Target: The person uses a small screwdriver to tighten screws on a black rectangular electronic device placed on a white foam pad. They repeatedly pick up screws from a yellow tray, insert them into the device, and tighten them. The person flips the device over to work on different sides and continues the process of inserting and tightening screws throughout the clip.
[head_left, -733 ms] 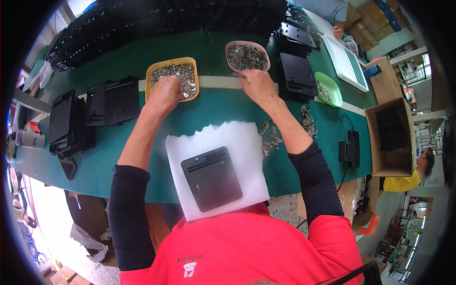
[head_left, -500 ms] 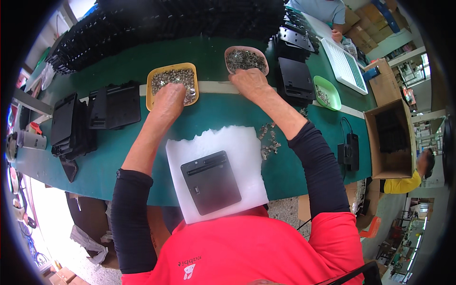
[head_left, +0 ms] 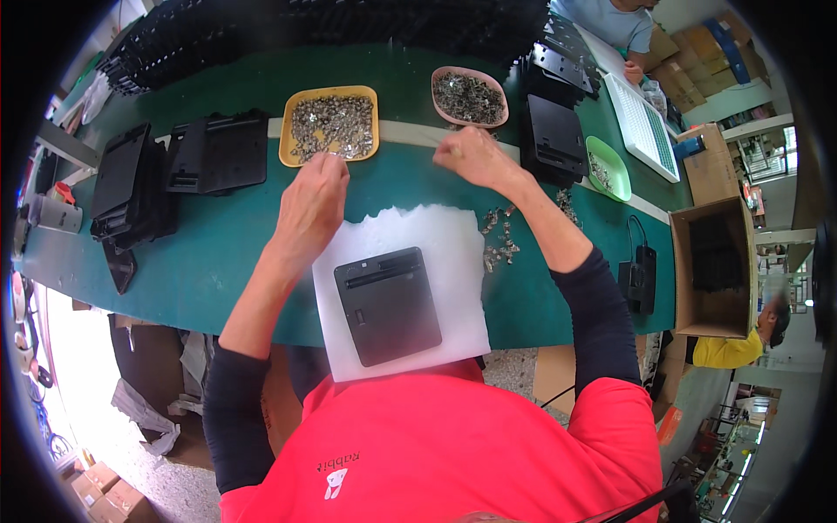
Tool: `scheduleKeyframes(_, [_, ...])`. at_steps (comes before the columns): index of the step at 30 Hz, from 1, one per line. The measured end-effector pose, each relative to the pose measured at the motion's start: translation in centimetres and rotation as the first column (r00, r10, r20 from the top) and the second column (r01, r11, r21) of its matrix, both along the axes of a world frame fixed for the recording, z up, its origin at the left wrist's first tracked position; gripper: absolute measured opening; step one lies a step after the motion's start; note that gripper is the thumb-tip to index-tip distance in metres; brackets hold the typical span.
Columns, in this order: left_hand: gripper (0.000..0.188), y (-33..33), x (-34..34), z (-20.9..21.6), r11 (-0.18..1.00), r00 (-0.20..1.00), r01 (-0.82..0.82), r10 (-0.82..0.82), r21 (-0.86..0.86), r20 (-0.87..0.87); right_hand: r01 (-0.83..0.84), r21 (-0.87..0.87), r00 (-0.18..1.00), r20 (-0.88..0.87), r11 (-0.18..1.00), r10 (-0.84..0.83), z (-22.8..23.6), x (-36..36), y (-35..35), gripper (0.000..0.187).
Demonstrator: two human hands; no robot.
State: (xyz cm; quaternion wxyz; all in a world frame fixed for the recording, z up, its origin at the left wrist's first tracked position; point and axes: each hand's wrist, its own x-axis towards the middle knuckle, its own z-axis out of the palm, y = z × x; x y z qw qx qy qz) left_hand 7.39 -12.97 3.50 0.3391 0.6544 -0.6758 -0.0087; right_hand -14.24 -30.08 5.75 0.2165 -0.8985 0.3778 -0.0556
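Observation:
My left hand (head_left: 312, 207) is just in front of the yellow tray (head_left: 285, 146) of small metal parts, its fingers drawn together. Whatever they pinch is too small to make out. Near the pink tray (head_left: 438, 112), which holds small dark metal pieces, my right hand (head_left: 475, 159) hovers over the table with closed fingers. Its contents, if any, are hidden. Between my forearms a flat black plastic panel (head_left: 392, 314) with a slot lies on a white foam sheet (head_left: 462, 288). Neither hand touches the panel.
Loose metal pieces (head_left: 500, 246) lie right of the foam on the green table. Black panels are stacked at left (head_left: 122, 187) and right (head_left: 555, 139). A green bowl (head_left: 615, 174), a black power adapter (head_left: 643, 279) and an open cardboard box (head_left: 757, 261) stand right. Another person (head_left: 615, 26) sits across.
Both hands have drawn back toward me, out of the yellow tray and away from the pink tray. The panel and foam still lie in front of me.

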Motion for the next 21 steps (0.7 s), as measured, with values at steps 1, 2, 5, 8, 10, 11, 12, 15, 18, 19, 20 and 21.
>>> scheduleKeyframes(1, [0.006, 0.8, -0.4, -0.2, 1.0, 0.997, 0.017, -0.018, -0.004, -0.07, -0.005, 0.087, 1.0, 0.006, 0.996, 0.005, 0.6, -0.3, 1.2, 0.022])
scheduleKeyframes(2, [0.006, 1.6, -0.8, -0.3, 0.999, 0.99, 0.035, -0.036, -0.008, -0.137, -0.009, 0.173, 1.0, 0.014, 0.985, 0.007, 0.8, -0.5, 1.9, 0.024])
scheduleKeyframes(5, [0.006, 4.2, -2.3, -0.1, 0.991, 0.905, 0.024, 0.034, 0.131, -0.424, 0.032, 0.151, 0.995, 0.084, 0.988, -0.045, -0.5, -1.4, 2.2, 0.024])
scheduleKeyframes(8, [0.007, 5.8, -3.0, -0.5, 0.972, 0.764, 0.033, 0.126, 0.233, -0.633, 0.051, 0.127, 0.993, 0.1, 0.991, -0.064, -0.5, -2.1, 2.5, 0.023])
scheduleKeyframes(10, [0.006, 6.5, -3.3, -0.1, 0.961, 0.661, 0.053, 0.171, 0.273, -0.73, 0.032, 0.115, 0.995, 0.087, 0.993, -0.042, -0.7, -2.4, 2.9, 0.022])
scheduleKeyframes(11, [0.006, 6.8, -3.3, 0.2, 0.958, 0.63, 0.066, 0.177, 0.28, -0.756, 0.008, 0.104, 0.997, 0.081, 0.995, -0.016, -0.6, -2.3, 3.1, 0.021])
scheduleKeyframes(12, [0.006, 7.0, -3.3, 0.4, 0.955, 0.598, 0.079, 0.183, 0.285, -0.78, -0.017, 0.093, 0.997, 0.074, 0.996, 0.01, -0.7, -2.2, 3.2, 0.021])
scheduleKeyframes(15, [0.01, 7.4, -3.3, 0.5, 0.946, 0.46, 0.124, 0.211, 0.298, -0.863, -0.118, 0.031, 0.987, 0.112, 0.993, 0.114, -1.1, -1.6, 3.7, 0.019])
scheduleKeyframes(18, [0.014, 7.7, -3.1, 0.0, 0.952, 0.325, 0.169, 0.19, 0.255, -0.926, -0.108, 0.065, 0.994, 0.018, 0.992, 0.107, -1.0, -1.0, 3.8, 0.02])
scheduleKeyframes(19, [0.015, 8.0, -3.0, -0.2, 0.956, 0.283, 0.182, 0.174, 0.231, -0.943, -0.098, 0.095, 0.995, 0.017, 0.991, 0.097, -1.0, -0.8, 3.8, 0.021])
scheduleKeyframes(20, [0.015, 8.2, -3.0, -0.2, 0.956, 0.27, 0.184, 0.175, 0.229, -0.947, -0.105, 0.08, 0.994, 0.034, 0.991, 0.103, -1.2, -0.9, 3.8, 0.021])
scheduleKeyframes(21, [0.016, 8.3, -3.0, -0.2, 0.956, 0.258, 0.187, 0.175, 0.227, -0.95, -0.111, 0.064, 0.993, 0.051, 0.992, 0.108, -1.4, -0.9, 3.8, 0.021])
